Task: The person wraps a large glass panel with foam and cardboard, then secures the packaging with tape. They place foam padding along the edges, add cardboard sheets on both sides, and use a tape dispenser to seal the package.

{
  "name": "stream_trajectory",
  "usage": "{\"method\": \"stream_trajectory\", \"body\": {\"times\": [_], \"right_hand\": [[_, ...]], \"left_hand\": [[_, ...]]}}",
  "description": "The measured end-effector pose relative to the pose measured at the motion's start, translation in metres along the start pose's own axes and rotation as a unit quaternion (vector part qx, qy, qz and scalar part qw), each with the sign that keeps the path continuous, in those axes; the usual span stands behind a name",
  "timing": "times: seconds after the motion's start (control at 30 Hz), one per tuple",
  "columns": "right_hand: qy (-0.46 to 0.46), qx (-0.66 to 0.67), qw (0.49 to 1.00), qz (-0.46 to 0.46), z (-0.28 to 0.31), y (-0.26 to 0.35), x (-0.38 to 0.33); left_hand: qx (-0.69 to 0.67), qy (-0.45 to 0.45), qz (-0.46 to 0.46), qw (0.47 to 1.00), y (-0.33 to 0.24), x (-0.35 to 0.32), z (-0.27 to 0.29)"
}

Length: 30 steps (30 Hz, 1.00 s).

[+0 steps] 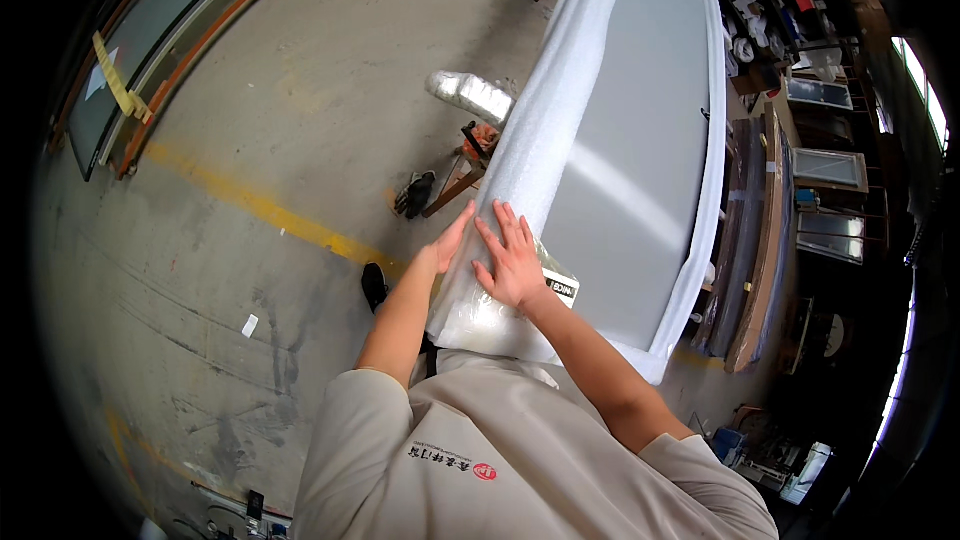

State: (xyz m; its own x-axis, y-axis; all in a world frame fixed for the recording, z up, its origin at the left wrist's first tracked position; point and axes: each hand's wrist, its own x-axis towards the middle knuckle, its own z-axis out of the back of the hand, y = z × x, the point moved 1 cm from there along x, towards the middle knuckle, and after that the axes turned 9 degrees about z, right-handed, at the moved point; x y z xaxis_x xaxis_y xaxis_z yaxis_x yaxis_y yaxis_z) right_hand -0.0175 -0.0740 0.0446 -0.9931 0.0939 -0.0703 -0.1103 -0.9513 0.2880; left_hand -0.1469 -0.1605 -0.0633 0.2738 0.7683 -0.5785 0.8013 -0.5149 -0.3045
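Your beige shirt (pixel 520 460) filled the bottom of the view, just below the near end of a long grey panel (pixel 630 170) wrapped along its edges in white foam sheet (pixel 545 120). Both of your forearms reached up from the shirt to that near end. Your right hand (pixel 512 258) lay flat on the foam over the panel's left edge, fingers spread and pressing down, pinching nothing. Your left hand (pixel 447 245) was set against the outer side of the same foam-covered edge, fingers straight and close together, thumb side toward the right hand; whether it gripped the foam could not be told. A clear plastic piece with a small black label (pixel 558 285) sat on the panel just right of your right hand. Left of the panel, on the concrete floor (pixel 300 140), a dark glove (pixel 414 194) lay near a wooden trestle (pixel 462 175) under the panel, and a yellow line (pixel 260 205) crossed the floor farther left. Your dark shoe (pixel 374 285) showed on the floor beside the panel's near corner. Right of the panel, framed panes (pixel 825 180) stood stacked on edge.
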Motion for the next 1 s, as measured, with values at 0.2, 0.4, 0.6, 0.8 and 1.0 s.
{"method": "stream_trajectory", "body": {"times": [0.2, 0.4, 0.6, 0.8, 1.0], "right_hand": [[0.010, -0.001, 1.000, 0.009, 0.001, -0.006, 0.001], [-0.008, 0.027, 1.000, -0.001, 0.001, -0.011, -0.005], [-0.020, 0.030, 0.999, 0.008, -0.003, -0.014, -0.004], [-0.024, 0.016, 1.000, 0.010, -0.005, -0.012, -0.004], [-0.016, -0.002, 1.000, 0.010, -0.008, -0.010, -0.005]], "left_hand": [[-0.068, 0.025, -0.037, 0.997, 0.017, 0.017, 0.012], [-0.153, 0.068, -0.062, 0.984, 0.080, 0.019, 0.028], [-0.250, 0.067, -0.038, 0.965, 0.114, 0.012, 0.046], [-0.239, 0.018, 0.022, 0.971, 0.159, -0.026, 0.070], [-0.401, 0.100, -0.151, 0.898, 0.205, -0.038, 0.021]]}}
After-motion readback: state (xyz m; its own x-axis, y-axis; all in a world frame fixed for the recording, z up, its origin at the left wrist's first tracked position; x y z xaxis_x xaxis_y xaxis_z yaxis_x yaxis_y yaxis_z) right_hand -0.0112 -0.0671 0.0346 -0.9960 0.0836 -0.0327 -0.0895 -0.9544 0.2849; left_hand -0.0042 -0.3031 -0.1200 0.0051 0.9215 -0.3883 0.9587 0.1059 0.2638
